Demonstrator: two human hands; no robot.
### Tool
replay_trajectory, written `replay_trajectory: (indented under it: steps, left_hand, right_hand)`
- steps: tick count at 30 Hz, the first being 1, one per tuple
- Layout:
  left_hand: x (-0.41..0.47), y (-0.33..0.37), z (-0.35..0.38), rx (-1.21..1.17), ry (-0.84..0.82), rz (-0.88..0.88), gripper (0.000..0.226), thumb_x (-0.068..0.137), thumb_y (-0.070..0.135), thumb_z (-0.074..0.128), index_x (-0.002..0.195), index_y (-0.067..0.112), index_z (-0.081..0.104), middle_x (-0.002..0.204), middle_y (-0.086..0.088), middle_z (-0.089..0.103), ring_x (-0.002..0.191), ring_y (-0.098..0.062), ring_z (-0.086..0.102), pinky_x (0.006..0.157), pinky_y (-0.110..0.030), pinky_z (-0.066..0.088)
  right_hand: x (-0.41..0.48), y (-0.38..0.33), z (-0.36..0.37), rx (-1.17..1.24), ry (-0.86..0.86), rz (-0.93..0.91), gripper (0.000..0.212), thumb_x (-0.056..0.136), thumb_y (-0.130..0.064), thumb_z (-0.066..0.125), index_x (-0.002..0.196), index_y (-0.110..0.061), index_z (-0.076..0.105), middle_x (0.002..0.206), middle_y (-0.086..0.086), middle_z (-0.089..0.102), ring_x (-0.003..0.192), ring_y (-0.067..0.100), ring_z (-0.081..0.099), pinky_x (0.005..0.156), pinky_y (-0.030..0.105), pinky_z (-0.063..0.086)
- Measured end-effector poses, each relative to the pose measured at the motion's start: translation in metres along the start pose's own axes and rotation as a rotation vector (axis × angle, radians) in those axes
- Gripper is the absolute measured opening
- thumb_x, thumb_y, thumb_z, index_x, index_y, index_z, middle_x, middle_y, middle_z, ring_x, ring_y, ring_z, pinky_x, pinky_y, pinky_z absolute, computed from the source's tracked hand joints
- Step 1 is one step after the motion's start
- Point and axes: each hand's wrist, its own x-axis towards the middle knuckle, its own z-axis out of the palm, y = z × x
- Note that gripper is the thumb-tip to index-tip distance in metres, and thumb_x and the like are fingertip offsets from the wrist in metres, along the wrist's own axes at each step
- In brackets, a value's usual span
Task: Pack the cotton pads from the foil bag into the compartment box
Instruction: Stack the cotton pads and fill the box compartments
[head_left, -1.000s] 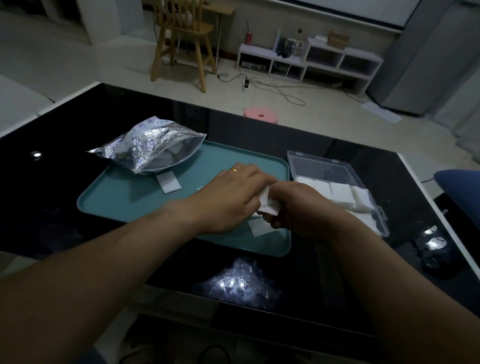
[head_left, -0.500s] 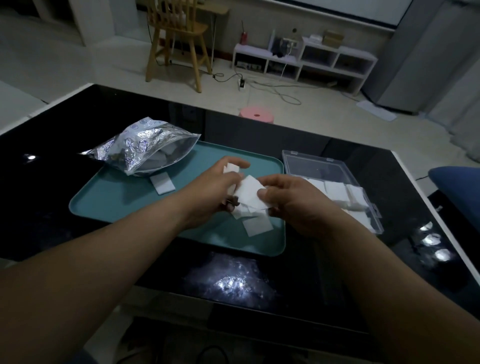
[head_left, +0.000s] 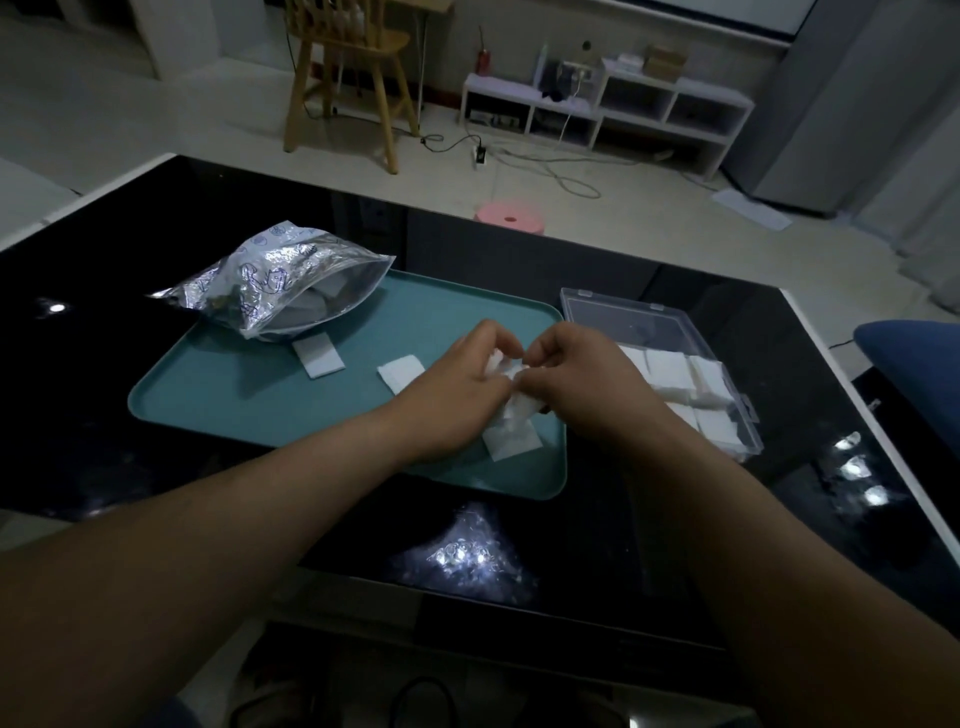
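On tray (head_left: 208, 410): foil bag (head_left: 270, 291), stray pads (head_left: 318, 356)

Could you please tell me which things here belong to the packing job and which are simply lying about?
Job in hand: foil bag; compartment box, partly filled; cotton pads pinched between left hand and right hand; loose pads on the teal tray.

Lying about: wooden chair; pink stool; white shelf unit; blue cushion.
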Motion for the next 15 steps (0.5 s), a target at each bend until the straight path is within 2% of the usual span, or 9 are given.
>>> replay_trajectory:
  steps: [2,4,7,8,10,12,14,15]
  left_hand:
    - [-0.002,0.000,0.003,-0.073,-0.084,-0.088,0.040,0.094,0.034,0.055,0.132,0.036,0.044,0.118,0.001,0.062,0.103,-0.013,0.061,0.087,-0.034,0.050]
    - [-0.003,0.000,0.005,-0.175,-0.135,-0.148,0.046,0.091,0.036,0.055,0.136,0.034,0.044,0.118,-0.001,0.066,0.101,-0.014,0.064,0.080,-0.034,0.051]
    - [-0.002,0.007,0.006,-0.559,-0.114,-0.242,0.030,0.095,0.011,0.050,0.124,0.013,0.056,0.101,-0.013,0.067,0.079,-0.018,0.063,0.059,-0.030,0.044]
    - [-0.002,0.009,0.005,-0.699,-0.102,-0.294,0.028,0.094,0.003,0.045,0.118,0.009,0.058,0.096,-0.014,0.065,0.072,-0.018,0.061,0.055,-0.029,0.040]
    - [0.001,0.009,0.000,-0.944,-0.072,-0.413,0.033,0.091,0.000,0.041,0.114,0.011,0.062,0.099,-0.015,0.063,0.070,-0.019,0.060,0.052,-0.026,0.038]
    - [0.004,0.004,-0.009,-1.144,-0.069,-0.521,0.037,0.089,0.006,0.043,0.120,0.014,0.062,0.100,-0.016,0.062,0.073,-0.022,0.060,0.057,-0.027,0.048]
    - [0.004,0.001,-0.015,-1.281,-0.117,-0.577,0.042,0.085,0.011,0.048,0.124,0.017,0.061,0.090,-0.014,0.060,0.074,-0.024,0.060,0.072,-0.037,0.059]
    - [0.003,0.003,-0.016,-1.319,-0.139,-0.583,0.044,0.082,0.013,0.053,0.124,0.017,0.062,0.087,-0.014,0.058,0.076,-0.026,0.060,0.077,-0.043,0.060]
  right_hand:
    - [0.000,0.001,-0.001,0.067,0.007,0.019,0.012,0.085,-0.015,0.078,0.091,-0.017,0.068,0.080,0.004,0.073,0.063,0.013,0.067,0.054,0.029,0.048]
    - [-0.002,0.002,-0.002,0.164,-0.033,0.028,0.013,0.088,-0.018,0.080,0.093,-0.013,0.069,0.074,0.004,0.073,0.051,0.006,0.062,0.049,0.024,0.044]
    - [0.000,0.005,-0.003,0.383,-0.128,0.054,0.013,0.093,-0.014,0.076,0.100,-0.005,0.070,0.073,0.005,0.073,0.054,0.007,0.065,0.055,0.026,0.047]
    - [0.001,0.005,-0.004,0.430,-0.151,0.065,0.011,0.094,-0.012,0.074,0.102,-0.005,0.070,0.076,0.007,0.074,0.057,0.009,0.067,0.057,0.026,0.048]
    - [0.004,0.007,-0.010,0.472,-0.163,0.076,0.012,0.094,-0.008,0.072,0.106,-0.008,0.070,0.083,0.009,0.074,0.064,0.012,0.069,0.060,0.027,0.049]
    - [0.005,0.009,-0.015,0.394,-0.081,0.056,0.016,0.095,-0.011,0.073,0.111,-0.015,0.070,0.091,0.006,0.074,0.074,0.015,0.069,0.064,0.027,0.052]
    - [0.003,0.010,-0.018,0.223,0.132,-0.032,0.017,0.097,-0.018,0.072,0.113,-0.021,0.068,0.096,-0.003,0.072,0.084,0.010,0.069,0.071,0.024,0.055]
    - [0.001,0.009,-0.018,0.173,0.264,-0.109,0.014,0.098,-0.020,0.071,0.111,-0.022,0.067,0.096,-0.007,0.070,0.087,0.006,0.067,0.074,0.022,0.054]
